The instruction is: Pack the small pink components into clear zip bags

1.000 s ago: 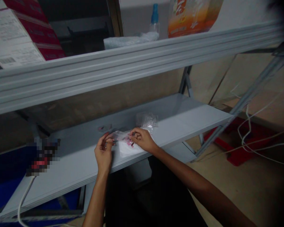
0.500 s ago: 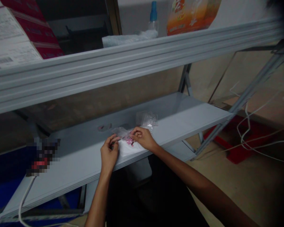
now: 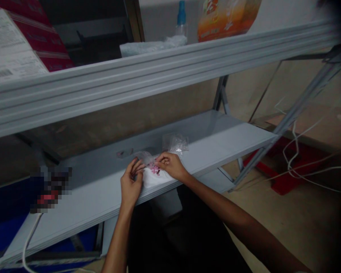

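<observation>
My left hand (image 3: 132,181) rests at the front of the shelf, fingers curved and thumb apart from them, the fingertips against a clear plastic bag (image 3: 143,156). Small pink pieces (image 3: 154,169), like beads, lie in a cluster between my hands, over a white sheet or cloth (image 3: 152,182). Thumb and forefinger of my right hand (image 3: 170,165) are pinched together at the right of the cluster; what they hold is too small to make out. Just behind the right hand lies a heap of clear plastic bags (image 3: 178,143). A small clear packet (image 3: 125,152) lies behind the left hand.
The grey shelf board (image 3: 227,132) runs under a ribbed upper shelf edge (image 3: 159,68). Up there stand boxes (image 3: 14,41), a blue-capped spray bottle (image 3: 181,19) and an orange bag (image 3: 227,22). A white cable (image 3: 27,242) hangs at left; more cables (image 3: 295,148) hang at right.
The view has shifted very slightly. My left fingers have moved a little at the plastic bag, and the right hand stays pinched at the pink pieces.
</observation>
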`<control>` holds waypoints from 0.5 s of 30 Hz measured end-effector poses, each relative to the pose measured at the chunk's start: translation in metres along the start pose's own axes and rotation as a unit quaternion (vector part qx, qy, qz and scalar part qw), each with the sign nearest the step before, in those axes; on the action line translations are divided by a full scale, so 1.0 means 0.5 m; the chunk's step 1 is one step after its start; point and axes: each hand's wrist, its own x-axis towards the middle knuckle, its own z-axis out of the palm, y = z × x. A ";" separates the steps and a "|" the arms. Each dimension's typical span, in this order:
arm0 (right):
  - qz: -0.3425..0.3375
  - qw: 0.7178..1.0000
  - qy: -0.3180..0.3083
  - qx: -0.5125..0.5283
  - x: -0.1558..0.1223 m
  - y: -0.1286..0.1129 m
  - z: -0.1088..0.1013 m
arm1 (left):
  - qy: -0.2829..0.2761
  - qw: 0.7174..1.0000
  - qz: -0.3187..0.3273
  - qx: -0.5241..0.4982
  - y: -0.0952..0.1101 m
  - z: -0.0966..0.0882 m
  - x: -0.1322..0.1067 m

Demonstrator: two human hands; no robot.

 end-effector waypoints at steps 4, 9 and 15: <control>-0.013 1.000 0.016 -0.009 0.000 0.000 0.000 | -0.007 1.000 0.002 -0.015 0.002 0.002 0.000; -0.019 1.000 0.020 -0.001 -0.001 -0.004 -0.001 | -0.021 0.999 0.031 -0.023 0.015 0.003 -0.005; -0.002 1.000 0.021 -0.007 -0.003 -0.005 0.000 | -0.043 0.997 0.057 0.001 0.030 0.004 -0.010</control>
